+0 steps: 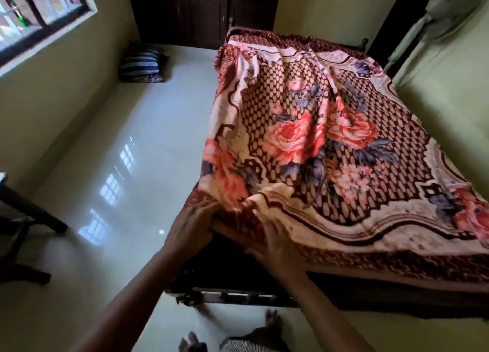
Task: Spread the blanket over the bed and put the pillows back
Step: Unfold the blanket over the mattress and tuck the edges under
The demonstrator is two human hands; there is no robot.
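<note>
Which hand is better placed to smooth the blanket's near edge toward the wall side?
Probably the right hand: it lies on the blanket, at its cream border, nearer that stretch. The left hand sits at the corner of the bed, farther off.

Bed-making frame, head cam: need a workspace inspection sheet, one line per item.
Surface: bed, top covered, dark frame showing at the foot.
Job's things: floral blanket spread but creased down the middle; striped pillows stacked on the floor by the wall.
Clutter: nothing seen.
Grippers: left hand pinches the blanket's near corner; right hand on the edge beside it, blurred.
Cables: nothing seen.
Surroundings: window, dark wardrobe, glossy floor, pedestal fan.
</note>
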